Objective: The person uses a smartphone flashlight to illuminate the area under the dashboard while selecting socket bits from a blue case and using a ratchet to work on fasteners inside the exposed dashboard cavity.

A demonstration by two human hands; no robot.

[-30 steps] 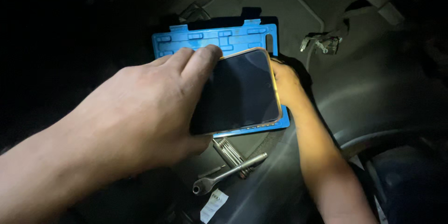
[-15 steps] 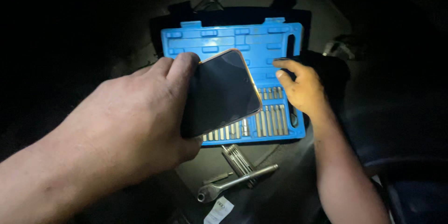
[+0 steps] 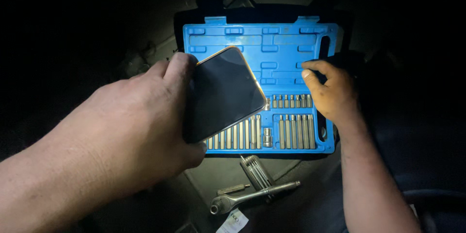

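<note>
Phone (image 3: 221,94) gripped in left hand (image 3: 131,131), now lifted off blue bit case (image 3: 262,43), uncovering bits (image 3: 291,128); right hand (image 3: 332,92) half-open, empty, fingertips on case.

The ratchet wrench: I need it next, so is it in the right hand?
No, the ratchet wrench lies below the blue bit case; the right hand rests on that case.

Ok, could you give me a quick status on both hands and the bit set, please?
Left hand grips dark phone, held over open blue bit case. Right hand rests on case, fingers over the bits. Ratchet lies below case, clear of both.
</note>
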